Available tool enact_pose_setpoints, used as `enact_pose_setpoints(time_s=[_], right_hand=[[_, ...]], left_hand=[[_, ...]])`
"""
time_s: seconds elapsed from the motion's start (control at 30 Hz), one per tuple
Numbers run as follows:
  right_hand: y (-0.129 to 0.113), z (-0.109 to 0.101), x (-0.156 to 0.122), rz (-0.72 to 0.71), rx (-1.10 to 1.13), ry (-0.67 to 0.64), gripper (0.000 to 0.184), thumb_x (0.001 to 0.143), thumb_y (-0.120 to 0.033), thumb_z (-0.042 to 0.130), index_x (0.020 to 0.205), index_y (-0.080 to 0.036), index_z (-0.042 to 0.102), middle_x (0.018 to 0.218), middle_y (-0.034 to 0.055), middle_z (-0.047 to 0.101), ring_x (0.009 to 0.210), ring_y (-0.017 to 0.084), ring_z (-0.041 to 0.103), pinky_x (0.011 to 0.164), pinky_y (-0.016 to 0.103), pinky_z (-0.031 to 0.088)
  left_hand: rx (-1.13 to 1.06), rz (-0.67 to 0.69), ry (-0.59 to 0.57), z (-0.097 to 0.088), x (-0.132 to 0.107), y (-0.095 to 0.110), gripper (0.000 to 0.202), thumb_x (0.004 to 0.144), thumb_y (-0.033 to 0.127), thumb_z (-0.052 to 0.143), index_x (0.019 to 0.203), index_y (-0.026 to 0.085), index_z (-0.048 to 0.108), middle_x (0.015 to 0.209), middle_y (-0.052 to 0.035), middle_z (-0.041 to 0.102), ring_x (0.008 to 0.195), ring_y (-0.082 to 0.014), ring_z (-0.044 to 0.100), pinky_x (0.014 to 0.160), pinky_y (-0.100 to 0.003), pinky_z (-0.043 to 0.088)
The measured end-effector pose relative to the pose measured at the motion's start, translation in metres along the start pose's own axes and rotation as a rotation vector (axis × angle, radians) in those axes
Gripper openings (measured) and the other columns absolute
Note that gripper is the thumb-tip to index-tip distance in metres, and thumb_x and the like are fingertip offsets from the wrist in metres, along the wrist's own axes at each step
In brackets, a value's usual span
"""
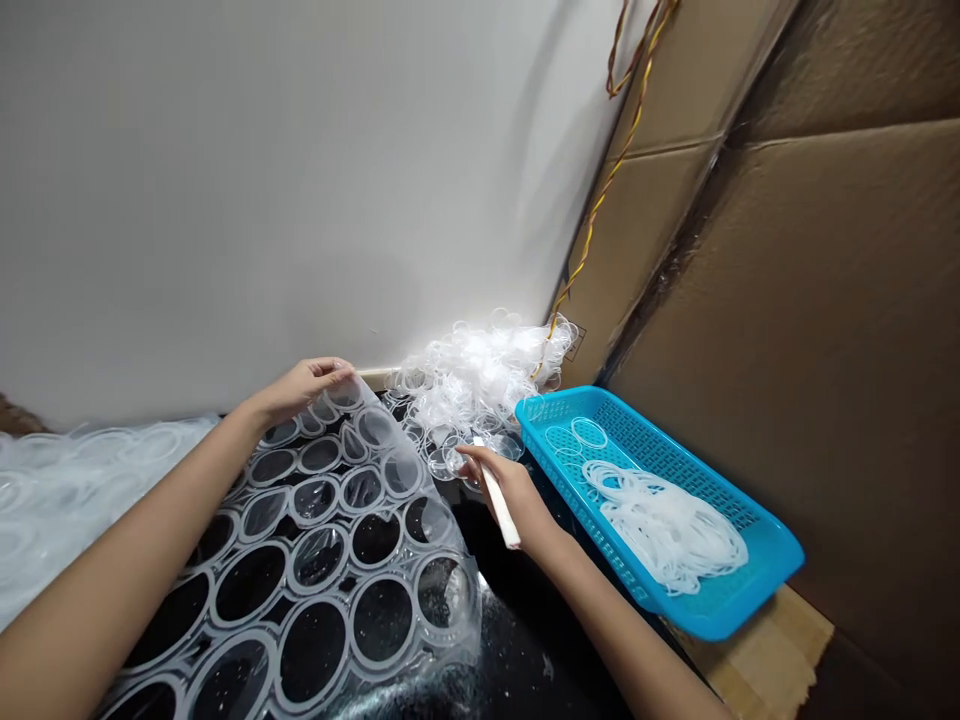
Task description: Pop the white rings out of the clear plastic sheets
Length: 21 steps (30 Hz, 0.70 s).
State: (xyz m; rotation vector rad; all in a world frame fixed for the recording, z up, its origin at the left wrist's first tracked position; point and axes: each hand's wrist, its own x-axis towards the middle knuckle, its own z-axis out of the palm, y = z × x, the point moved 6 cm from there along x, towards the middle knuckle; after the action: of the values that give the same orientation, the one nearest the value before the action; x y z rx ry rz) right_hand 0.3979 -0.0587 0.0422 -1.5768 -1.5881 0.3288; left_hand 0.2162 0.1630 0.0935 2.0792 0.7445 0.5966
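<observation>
My left hand (pixel 304 387) grips the far edge of a clear plastic sheet (pixel 315 560) moulded with rows of round rings, some punched out, and lifts that edge off the black table. My right hand (pixel 504 482) is closed round a thin white stick (pixel 497 498), its tip resting among loose clear rings (pixel 450 455) just beyond the sheet. A heap of loose white plastic rings (pixel 480 375) lies against the wall behind both hands.
A blue plastic basket (pixel 720 610) holding white rings stands at the right, by brown cardboard panels (pixel 825 330). More ringed sheets (pixel 67 480) lie at the left. A white wall (pixel 262 180) stands close behind, with a twisted yellow cable (pixel 611 170) in the corner.
</observation>
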Motion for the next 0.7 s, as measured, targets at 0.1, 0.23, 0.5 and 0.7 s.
enact_pose_setpoints(time_s=[0.1, 0.23, 0.5, 0.7], right_hand=[[-0.006, 0.009, 0.020, -0.086, -0.179, 0.026, 0.025, 0.088, -0.025, 0.043, 0.103, -0.018, 0.061, 0.092, 0.0069, 0.065, 0.086, 0.019, 0.057, 0.076, 0.029, 0.042], [-0.020, 0.043, 0.050, -0.254, -0.500, -0.209, 0.022, 0.085, -0.025, 0.050, 0.103, -0.019, 0.060, 0.091, 0.0061, 0.064, 0.090, 0.019, 0.052, 0.076, 0.028, 0.038], [-0.009, 0.079, 0.093, -0.287, -0.760, -0.300, 0.018, 0.085, -0.018, 0.047, 0.088, -0.015, 0.065, 0.088, 0.0082, 0.062, 0.090, 0.019, 0.050, 0.076, 0.030, 0.032], [0.004, 0.026, 0.114, -0.034, -0.863, -0.105, 0.021, 0.084, -0.014, 0.045, 0.089, -0.012, 0.066, 0.082, 0.0141, 0.063, 0.083, 0.022, 0.052, 0.072, 0.030, 0.035]], left_hand=[[-0.074, 0.010, -0.027, -0.006, -0.003, -0.004, 0.040, 0.068, 0.058, 0.056, 0.075, 0.019, 0.062, 0.073, -0.0019, 0.061, 0.067, -0.0141, 0.053, 0.061, -0.023, 0.043], [-0.127, 0.021, -0.060, -0.011, -0.009, -0.003, 0.039, 0.066, 0.057, 0.060, 0.074, 0.019, 0.063, 0.075, -0.0021, 0.061, 0.072, -0.0149, 0.054, 0.065, -0.024, 0.043], [-0.045, -0.009, -0.106, -0.020, -0.029, 0.003, 0.037, 0.068, 0.055, 0.058, 0.073, 0.018, 0.062, 0.077, -0.0029, 0.063, 0.071, -0.0160, 0.055, 0.066, -0.027, 0.045], [0.077, 0.040, -0.114, -0.018, -0.026, 0.015, 0.039, 0.072, 0.056, 0.053, 0.076, 0.018, 0.062, 0.083, -0.0037, 0.065, 0.079, -0.0168, 0.057, 0.075, -0.030, 0.045]])
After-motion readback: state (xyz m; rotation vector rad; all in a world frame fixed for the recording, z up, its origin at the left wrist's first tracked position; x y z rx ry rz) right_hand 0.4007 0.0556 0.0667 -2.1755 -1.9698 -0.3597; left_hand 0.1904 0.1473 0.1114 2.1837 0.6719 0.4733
